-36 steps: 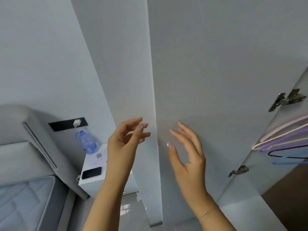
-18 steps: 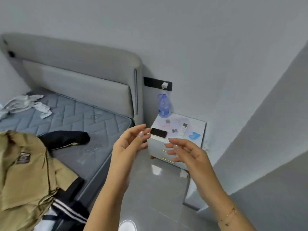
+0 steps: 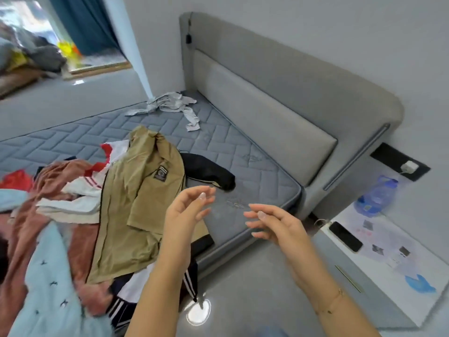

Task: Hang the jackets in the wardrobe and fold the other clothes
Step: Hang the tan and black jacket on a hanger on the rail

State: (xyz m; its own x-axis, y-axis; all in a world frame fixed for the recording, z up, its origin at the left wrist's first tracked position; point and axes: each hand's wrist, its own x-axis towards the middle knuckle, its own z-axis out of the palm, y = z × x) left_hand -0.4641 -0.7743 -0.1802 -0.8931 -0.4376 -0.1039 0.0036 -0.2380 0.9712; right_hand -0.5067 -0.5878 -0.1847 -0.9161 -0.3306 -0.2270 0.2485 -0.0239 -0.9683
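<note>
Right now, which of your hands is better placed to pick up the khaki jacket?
Left. The left hand hangs open right beside the khaki jacket on the bed. The right hand, also empty, sits farther off, toward the nightstand.

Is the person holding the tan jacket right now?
No, both the left hand and right hand hover empty above the bed, with the tan jacket lying untouched.

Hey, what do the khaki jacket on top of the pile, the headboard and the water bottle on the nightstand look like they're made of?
Khaki jacket: seems a thin matte woven fabric, maybe cotton; it creases sharply and carries a sewn patch.
Headboard: looks padded and upholstered in smooth grey fabric or faux leather, with rounded edges and a seamed panel.
Water bottle: probably clear blue-tinted plastic; light passes through it.
</note>
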